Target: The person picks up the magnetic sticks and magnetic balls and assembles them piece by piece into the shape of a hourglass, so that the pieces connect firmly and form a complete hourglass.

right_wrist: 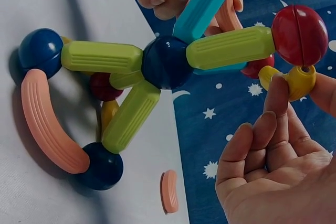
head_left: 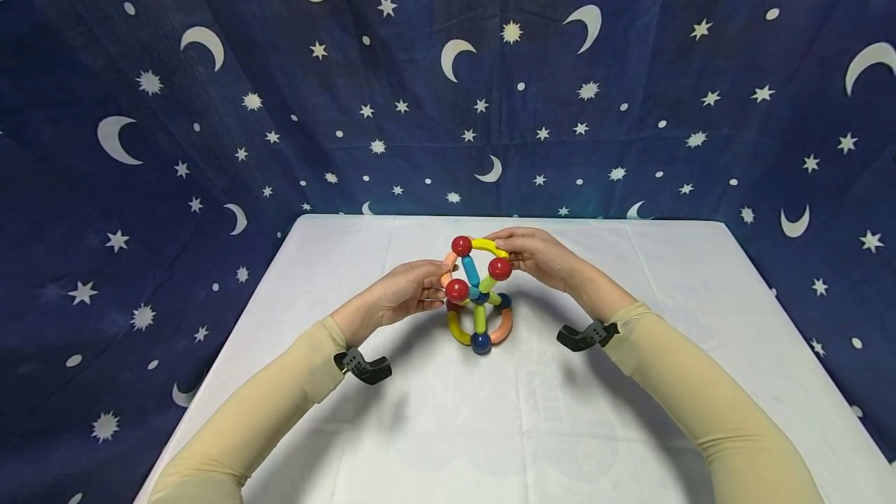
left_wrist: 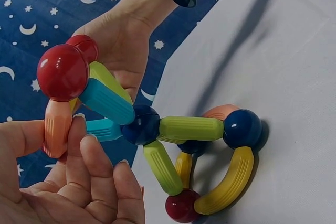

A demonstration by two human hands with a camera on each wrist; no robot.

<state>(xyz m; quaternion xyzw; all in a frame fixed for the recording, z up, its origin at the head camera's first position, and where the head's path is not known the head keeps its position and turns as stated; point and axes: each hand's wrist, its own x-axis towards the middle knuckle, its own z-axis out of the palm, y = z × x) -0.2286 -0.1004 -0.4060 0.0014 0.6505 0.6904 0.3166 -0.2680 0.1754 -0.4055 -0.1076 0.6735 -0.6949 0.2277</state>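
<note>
A magnetic stick-and-ball model stands on the white table, its lower ring of curved sticks, blue balls and a red ball resting on the cloth. Straight green sticks (left_wrist: 190,128) rise to a dark blue ball (right_wrist: 167,62) in the middle. Above it, blue and green sticks carry an upper ring with red balls (head_left: 500,268). My left hand (head_left: 413,292) pinches the ring's orange curved stick (left_wrist: 56,129) between thumb and fingers. At the far right of the ring, my right hand (head_left: 539,255) pinches a yellow curved stick (right_wrist: 300,86).
One loose orange curved stick (right_wrist: 169,191) lies on the table near its edge, seen in the right wrist view. A dark blue cloth (head_left: 448,99) with moons and stars hangs behind the white table (head_left: 448,426). Both wrists wear black camera straps.
</note>
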